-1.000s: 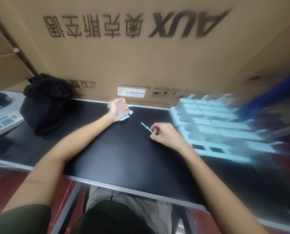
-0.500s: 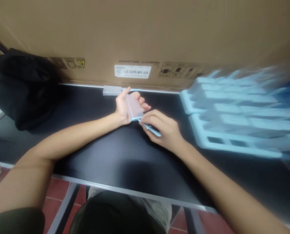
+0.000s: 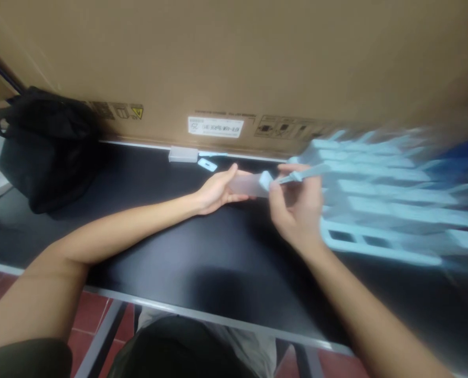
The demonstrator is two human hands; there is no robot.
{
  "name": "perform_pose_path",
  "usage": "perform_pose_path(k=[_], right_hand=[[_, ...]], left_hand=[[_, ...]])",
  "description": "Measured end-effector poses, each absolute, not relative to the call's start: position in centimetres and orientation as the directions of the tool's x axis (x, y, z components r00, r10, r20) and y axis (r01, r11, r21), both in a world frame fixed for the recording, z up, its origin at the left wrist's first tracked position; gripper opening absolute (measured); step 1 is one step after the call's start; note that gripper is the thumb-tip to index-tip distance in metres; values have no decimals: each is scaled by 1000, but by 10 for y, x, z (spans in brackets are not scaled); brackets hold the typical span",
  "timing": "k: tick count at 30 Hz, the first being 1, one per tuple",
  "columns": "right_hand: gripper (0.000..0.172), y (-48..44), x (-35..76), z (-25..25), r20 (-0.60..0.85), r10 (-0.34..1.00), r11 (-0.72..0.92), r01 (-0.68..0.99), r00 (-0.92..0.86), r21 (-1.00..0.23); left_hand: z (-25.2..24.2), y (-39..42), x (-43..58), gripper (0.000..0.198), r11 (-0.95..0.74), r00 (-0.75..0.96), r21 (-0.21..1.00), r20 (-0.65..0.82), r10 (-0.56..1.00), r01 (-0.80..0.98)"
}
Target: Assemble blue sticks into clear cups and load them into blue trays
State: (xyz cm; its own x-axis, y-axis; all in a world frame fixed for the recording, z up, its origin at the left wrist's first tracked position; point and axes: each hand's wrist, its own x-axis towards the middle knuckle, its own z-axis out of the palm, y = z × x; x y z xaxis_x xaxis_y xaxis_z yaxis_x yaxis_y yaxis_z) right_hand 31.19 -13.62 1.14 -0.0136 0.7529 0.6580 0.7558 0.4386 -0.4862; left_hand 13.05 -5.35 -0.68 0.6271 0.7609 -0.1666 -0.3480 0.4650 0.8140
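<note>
My left hand is closed around a translucent plastic box, which points to the right and has a light blue end cap. Close against that cap, my right hand pinches a thin light blue plastic strip between thumb and fingers. Blur hides whether the strip is joined to the cap. Behind my left hand, a small light blue plate with a dark slot lies on the black table, near another translucent box.
Light blue racks filled with several translucent boxes stand at the right, close to my right hand. A black bag sits at the left. The large cardboard box walls off the back edge.
Both hands have moved right with the translucent box, which has turned from upright to lying sideways. My right hand has turned upward with the strip. The small slotted plate has come into view.
</note>
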Motion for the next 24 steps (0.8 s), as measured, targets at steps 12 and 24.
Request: perform_pose_path(k=[12,24], right_hand=[[60,-127,303,-15,461,887,345,629,23,-696],[96,-130,303,-6,551,828,343,680,108,-648]], left_hand=[[-10,-86,140,10,545,666,749,-191,721,-376],[-10,-82,142,14,335,476,856,-122,871,-393]])
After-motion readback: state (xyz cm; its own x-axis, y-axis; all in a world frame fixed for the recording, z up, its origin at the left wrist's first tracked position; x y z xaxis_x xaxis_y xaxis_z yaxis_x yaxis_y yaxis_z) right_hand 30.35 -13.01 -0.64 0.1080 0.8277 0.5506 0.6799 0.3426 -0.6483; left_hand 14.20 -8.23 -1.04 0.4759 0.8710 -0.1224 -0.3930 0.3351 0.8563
